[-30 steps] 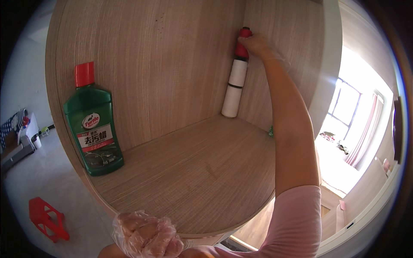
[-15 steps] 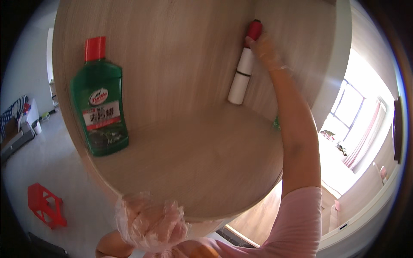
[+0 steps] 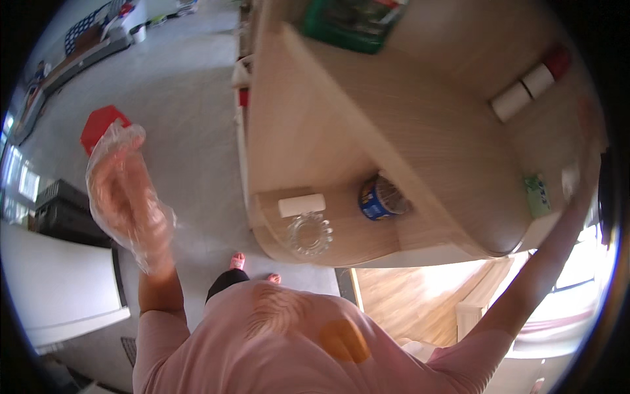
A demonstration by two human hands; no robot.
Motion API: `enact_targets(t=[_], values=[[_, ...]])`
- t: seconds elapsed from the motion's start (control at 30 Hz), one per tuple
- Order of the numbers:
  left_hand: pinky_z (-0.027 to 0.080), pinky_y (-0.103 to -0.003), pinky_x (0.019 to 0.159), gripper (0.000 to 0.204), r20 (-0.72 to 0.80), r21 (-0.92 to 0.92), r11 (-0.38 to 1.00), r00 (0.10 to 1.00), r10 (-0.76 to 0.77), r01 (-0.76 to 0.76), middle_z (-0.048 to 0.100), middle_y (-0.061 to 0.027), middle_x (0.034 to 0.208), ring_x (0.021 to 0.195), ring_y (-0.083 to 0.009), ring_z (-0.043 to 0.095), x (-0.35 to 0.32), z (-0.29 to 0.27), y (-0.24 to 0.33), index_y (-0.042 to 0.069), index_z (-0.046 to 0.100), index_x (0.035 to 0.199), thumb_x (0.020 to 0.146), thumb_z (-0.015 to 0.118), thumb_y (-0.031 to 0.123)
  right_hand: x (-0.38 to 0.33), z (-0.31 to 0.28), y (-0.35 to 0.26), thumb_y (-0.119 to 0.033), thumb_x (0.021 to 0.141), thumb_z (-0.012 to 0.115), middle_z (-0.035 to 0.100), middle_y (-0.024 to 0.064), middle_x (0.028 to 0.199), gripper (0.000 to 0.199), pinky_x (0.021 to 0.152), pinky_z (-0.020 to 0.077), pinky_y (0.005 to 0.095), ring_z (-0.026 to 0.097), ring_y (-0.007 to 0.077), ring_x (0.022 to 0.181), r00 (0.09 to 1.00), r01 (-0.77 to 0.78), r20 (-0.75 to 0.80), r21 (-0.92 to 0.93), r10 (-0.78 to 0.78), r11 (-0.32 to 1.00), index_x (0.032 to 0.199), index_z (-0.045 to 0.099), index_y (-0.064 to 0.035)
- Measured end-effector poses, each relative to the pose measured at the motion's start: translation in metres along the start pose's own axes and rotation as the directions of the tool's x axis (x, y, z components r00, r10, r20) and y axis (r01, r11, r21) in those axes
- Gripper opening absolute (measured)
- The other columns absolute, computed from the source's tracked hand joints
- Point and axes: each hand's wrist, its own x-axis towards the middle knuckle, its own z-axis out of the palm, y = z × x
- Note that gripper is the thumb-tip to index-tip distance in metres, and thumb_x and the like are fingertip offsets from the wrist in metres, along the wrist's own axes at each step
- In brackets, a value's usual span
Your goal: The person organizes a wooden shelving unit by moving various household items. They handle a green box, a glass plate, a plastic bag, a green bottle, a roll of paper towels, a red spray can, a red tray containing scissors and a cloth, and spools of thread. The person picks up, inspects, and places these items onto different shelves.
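Note:
My left hand point(image 3: 128, 194), in a clear loose plastic glove, is raised over the floor at the left, away from the shelves. Its fingers are loosely extended and hold nothing I can see. My right arm reaches to the far right, beside the upper shelf board point(image 3: 420, 125). Motion blurs my right hand point(image 3: 581, 164) near the picture's rim, so its fingers cannot be made out. Close to it are a small green-and-white pack point(image 3: 538, 195) and a white cylinder point(image 3: 525, 93) with a red top. A green bottle point(image 3: 354, 23) stands at the shelf's other end, cut off above.
The lower shelf point(image 3: 341, 249) bears a white roll-shaped object point(image 3: 302, 205), a clear scalloped glass dish point(image 3: 311, 234) and a blue tin point(image 3: 382, 197). A red stool point(image 3: 105, 125) stands on the grey floor behind my left hand. Dark boxes point(image 3: 65, 213) are at the left.
The view has swung down and left. My right hand has left the red top of the white cylinder. My left hand has moved out from the shelf edge to the left.

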Motion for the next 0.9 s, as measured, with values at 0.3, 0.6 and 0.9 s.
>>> enact_targets(t=[0.3, 0.6, 0.9], values=[[0.050, -0.038, 0.087, 0.018, -0.011, 0.119, 0.962, 0.969, -0.246, 0.245, 0.057, -0.0130, 0.115, 0.099, -0.0253, 0.060, 0.004, -0.092, -0.095, 0.007, 0.055, 0.107, 0.090, 0.054, 0.014, -0.211, -0.335, -0.143, -0.015, 0.079, 0.059, 0.062, 0.0064, 0.080, 0.010, 0.069, 0.0531, 0.0309, 0.062, 0.0189, 0.074, 0.974, 0.192, -0.093, -0.148, -0.206, 0.970, 0.084, 0.063, -0.0068], [0.048, -0.034, 0.087, 0.015, 0.140, 0.280, 0.892, 0.904, -0.404, 0.355, 0.060, -0.0117, 0.107, 0.096, -0.0216, 0.059, 0.034, -0.188, -0.200, 0.006, 0.058, 0.100, 0.090, 0.055, 0.015, -0.187, -0.345, -0.468, 0.001, 0.071, 0.067, 0.066, 0.0088, 0.078, 0.018, 0.057, 0.0495, 0.0300, 0.065, 0.0222, 0.068, 0.671, -0.513, 0.476, 0.852, -0.568, 0.107, 0.088, 0.064, -0.0049], [0.047, -0.035, 0.088, 0.015, 0.290, 0.190, 0.877, 0.828, -0.480, 0.442, 0.061, -0.0086, 0.103, 0.097, -0.0207, 0.058, 0.053, -0.205, -0.276, 0.006, 0.058, 0.102, 0.090, 0.055, 0.016, -0.164, -0.296, -0.619, -0.017, 0.083, 0.059, 0.065, 0.0138, 0.088, 0.016, 0.067, 0.0495, 0.0353, 0.063, 0.0287, 0.078, 0.464, -0.686, 0.571, 0.715, -0.677, 0.133, 0.093, 0.065, -0.0059]])
